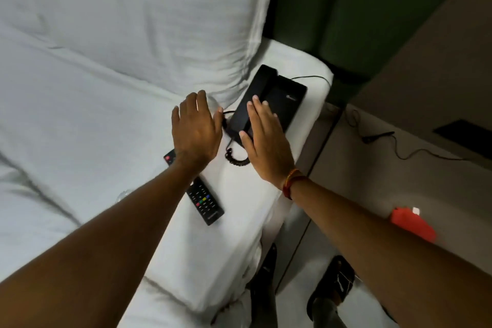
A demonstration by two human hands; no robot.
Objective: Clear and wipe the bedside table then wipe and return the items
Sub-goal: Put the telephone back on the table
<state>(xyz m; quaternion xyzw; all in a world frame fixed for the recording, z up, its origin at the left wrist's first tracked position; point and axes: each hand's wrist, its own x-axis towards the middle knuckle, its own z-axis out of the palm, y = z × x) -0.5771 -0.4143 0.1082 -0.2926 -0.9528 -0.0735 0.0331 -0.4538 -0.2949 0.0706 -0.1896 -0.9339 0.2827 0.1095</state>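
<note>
phone point(277, 100): black, lying on the white bed point(80, 114) near its right edge, just below the pillow point(159, 21)
left hand point(195, 128): flat and wide open, palm down, holding nothing; it is just left of the phone, not touching it, above the sheet
right hand point(265, 141): flat and open, fingers together, holding nothing; its fingertips lie over the near end of the phone, and I cannot tell if they press on it
curly cord point(234, 154): black, comes out of the near end of the phone and loops on the sheet between the two hands
thin wire point(308, 77): runs off the far side of the phone toward the bed's edge
remote point(203, 201): black with coloured buttons, on the bed nearer to the person than the phone, partly under the left arm
red band point(290, 182): on the right wrist
red thing point(412, 224): blurry, on the pale top well to the right of the phone
sandals point(332, 282): dark, on the person's feet, down on the floor beside the bed
</note>
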